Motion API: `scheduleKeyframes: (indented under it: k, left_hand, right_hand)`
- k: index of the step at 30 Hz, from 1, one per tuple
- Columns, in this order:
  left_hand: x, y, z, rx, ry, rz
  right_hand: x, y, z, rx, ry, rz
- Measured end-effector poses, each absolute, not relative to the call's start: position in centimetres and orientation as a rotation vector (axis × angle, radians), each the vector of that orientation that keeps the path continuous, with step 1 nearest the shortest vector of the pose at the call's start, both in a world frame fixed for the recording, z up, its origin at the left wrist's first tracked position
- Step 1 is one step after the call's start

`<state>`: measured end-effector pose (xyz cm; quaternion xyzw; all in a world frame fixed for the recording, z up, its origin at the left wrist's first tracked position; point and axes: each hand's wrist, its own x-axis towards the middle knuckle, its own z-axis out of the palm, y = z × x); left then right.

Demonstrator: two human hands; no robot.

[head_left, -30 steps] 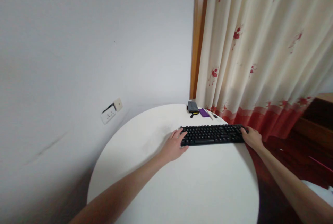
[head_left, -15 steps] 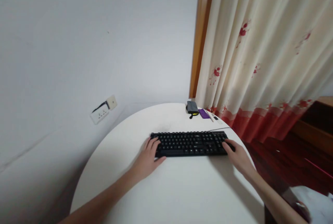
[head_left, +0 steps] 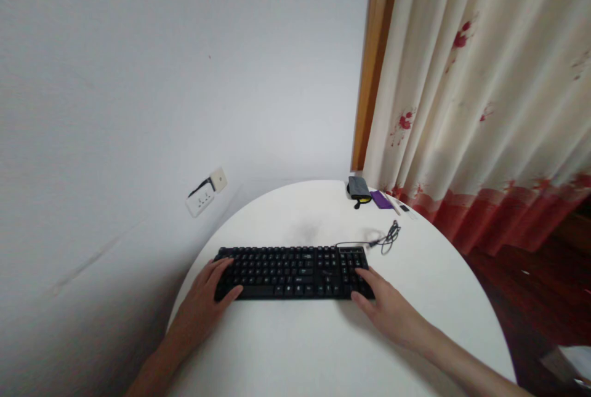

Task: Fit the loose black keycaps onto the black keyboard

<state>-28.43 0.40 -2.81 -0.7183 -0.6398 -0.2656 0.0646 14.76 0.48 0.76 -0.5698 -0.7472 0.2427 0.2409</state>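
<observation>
A black keyboard (head_left: 295, 272) lies flat on the round white table (head_left: 438, 286), towards its left side. My left hand (head_left: 207, 298) grips the keyboard's left end, fingers curled over the top corner and thumb along the front edge. My right hand (head_left: 388, 308) holds the right end, fingers resting on the keys there. The keyboard's black cable (head_left: 385, 239) runs from its back edge to a small coil on the table behind it.
At the table's far edge lie a grey pouch (head_left: 357, 188), a purple flat item (head_left: 381, 199) and a small white object. A wall socket (head_left: 202, 197) sits on the white wall to the left. A cream and red curtain (head_left: 484, 108) hangs on the right.
Both hands have slid the keyboard from the table's right edge to the left and nearer to me. Its cable has come into view behind it.
</observation>
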Motion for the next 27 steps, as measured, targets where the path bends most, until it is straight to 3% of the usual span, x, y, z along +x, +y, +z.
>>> scheduleKeyframes:
  k: [6,10,17,27]
  left_hand:
    - [-29.0,-0.9,-3.8,-2.074,-1.994,-0.812]
    - [-28.8,-1.1,-3.8,-2.091,-1.956,-0.774]
    - [-28.9,-1.3,-4.1,-2.074,-1.925,-0.732]
    - [-28.5,-1.7,-3.7,-2.089,-1.891,-0.698]
  right_hand:
    - [17.4,3.9,5.5,-1.516,-2.072,0.704]
    - [21.5,13.1,7.1,-1.694,-1.742,0.317]
    - [24.5,24.5,4.9,-2.095,-1.441,0.34]
    - [14.6,33.8,2.8,-2.179,-1.482,0.379]
